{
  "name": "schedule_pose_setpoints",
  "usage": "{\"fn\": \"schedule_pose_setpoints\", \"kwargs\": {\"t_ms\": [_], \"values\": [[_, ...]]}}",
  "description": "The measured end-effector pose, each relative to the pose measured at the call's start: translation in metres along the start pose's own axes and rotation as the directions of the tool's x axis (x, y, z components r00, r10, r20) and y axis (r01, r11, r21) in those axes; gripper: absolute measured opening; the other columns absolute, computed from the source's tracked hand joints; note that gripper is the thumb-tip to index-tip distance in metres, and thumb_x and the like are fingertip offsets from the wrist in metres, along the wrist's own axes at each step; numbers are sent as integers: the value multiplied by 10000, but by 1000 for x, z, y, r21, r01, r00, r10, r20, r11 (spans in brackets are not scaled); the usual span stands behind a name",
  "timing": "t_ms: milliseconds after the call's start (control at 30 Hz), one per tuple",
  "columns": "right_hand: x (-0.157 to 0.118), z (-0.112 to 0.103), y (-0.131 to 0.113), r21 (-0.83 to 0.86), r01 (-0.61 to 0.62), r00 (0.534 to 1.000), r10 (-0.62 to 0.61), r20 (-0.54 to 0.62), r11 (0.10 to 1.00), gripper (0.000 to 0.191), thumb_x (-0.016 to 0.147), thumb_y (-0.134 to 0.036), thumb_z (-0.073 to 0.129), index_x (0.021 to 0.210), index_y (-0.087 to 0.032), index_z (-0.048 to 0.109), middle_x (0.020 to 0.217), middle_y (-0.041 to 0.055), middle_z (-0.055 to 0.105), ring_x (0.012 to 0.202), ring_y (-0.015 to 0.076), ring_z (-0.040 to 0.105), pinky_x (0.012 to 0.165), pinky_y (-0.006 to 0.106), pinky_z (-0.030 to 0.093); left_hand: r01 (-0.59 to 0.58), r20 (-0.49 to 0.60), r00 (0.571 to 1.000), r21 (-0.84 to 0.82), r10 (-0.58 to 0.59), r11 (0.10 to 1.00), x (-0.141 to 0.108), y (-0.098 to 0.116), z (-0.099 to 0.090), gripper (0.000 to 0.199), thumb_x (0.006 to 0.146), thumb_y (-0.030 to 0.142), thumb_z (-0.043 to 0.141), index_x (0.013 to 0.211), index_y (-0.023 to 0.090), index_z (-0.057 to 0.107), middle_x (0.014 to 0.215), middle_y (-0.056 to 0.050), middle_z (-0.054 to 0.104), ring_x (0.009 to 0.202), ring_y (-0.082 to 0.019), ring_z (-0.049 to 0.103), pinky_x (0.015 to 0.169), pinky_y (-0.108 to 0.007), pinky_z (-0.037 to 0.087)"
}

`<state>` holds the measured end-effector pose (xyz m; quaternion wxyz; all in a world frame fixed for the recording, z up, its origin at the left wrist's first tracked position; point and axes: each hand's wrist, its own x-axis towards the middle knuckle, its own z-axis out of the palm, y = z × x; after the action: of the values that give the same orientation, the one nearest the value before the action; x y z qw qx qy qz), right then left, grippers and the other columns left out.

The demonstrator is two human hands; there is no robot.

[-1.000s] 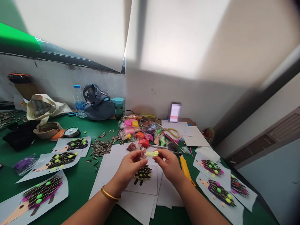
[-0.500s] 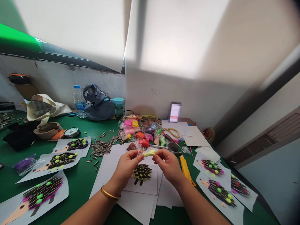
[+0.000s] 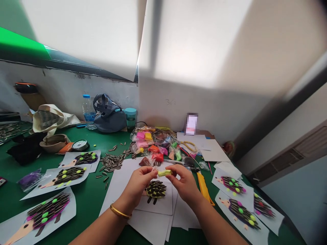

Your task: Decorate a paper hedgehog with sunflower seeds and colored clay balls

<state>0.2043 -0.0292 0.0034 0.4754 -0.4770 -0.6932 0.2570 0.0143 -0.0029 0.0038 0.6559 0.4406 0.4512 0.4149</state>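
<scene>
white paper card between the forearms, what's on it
On the white paper card is a yellow-edged oval of dark seeds, with two short dark pieces below it. The left hand hides the card's upper left, so whatever adjoins the peach sliver there can't be seen.

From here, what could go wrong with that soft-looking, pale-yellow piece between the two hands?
1. The pale-yellow piece is pinched between the left hand and right hand, so it might tear if they pull apart.
2. A dropped bit might land on the dark-seeded hedgehog close below in view, and perhaps stick.
3. The long yellow tool lies close beside the right hand, which might knock it.
</scene>
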Motion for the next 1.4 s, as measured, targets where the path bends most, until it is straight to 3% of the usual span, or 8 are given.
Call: {"fn": "schedule_pose_setpoints", "kwargs": {"t_ms": [200,300,433,600,867,1000,1233,1400], "values": [[0,1,6,41,-101,993,103,-50,994,199,853,-376,649,910,-190,689,818,39,656,711,167,564,655,277,470,-120,-45,992,-116,115,986,1,-2,0,532,642,336,831,1116,203,629,786,17,628,659,-91,545,599,-189,411],[0,2,8,130,-159,985,165,-40,979,238,829,-411,676,882,-178,679,745,17,622,663,154,543,610,262,449,-193,-37,981,-26,192,981,-2,-2,2,524,607,304,850,1091,215,670,853,-3,643,759,-129,581,701,-234,471],[-1,4,4,131,-148,989,150,-6,980,230,785,-398,722,830,-175,687,747,13,629,664,147,530,614,259,436,-198,-113,972,71,205,978,-4,-1,4,380,634,379,819,944,173,743,820,-38,675,745,-164,596,698,-271,478],[0,5,1,130,-167,986,167,11,977,150,800,-320,692,862,-184,706,798,28,669,696,156,569,642,271,463,-165,-153,976,-51,156,985,-2,0,4,328,608,404,833,807,159,744,805,-52,715,796,-191,627,724,-275,485],[1,5,-4,57,-198,977,192,91,979,135,824,-307,632,871,-194,689,786,23,655,690,154,571,627,266,460,-127,-169,980,-98,109,987,0,-3,3,320,635,412,815,812,163,720,721,-17,684,693,-153,610,647,-247,473],[0,4,-7,13,-121,990,120,71,993,211,764,-241,675,972,-206,671,923,31,653,797,163,575,693,266,471,-129,-131,983,-24,125,991,-2,0,5,368,596,423,830,825,154,728,769,-39,704,730,-178,625,661,-263,477],[1,1,0,58,-185,983,184,16,981,307,889,-440,560,798,-172,678,771,39,648,706,167,563,628,267,439,-154,-87,984,49,158,987,-5,1,7,422,650,428,795,969,165,710,699,-4,650,680,-153,602,652,-258,467],[1,2,3,144,-199,980,198,20,969,359,895,-502,556,834,-170,676,766,34,648,686,161,580,609,258,463,-189,-59,979,69,193,980,-3,-4,6,451,664,416,790,1023,162,689,744,-14,657,717,-160,613,676,-264,477]]}}
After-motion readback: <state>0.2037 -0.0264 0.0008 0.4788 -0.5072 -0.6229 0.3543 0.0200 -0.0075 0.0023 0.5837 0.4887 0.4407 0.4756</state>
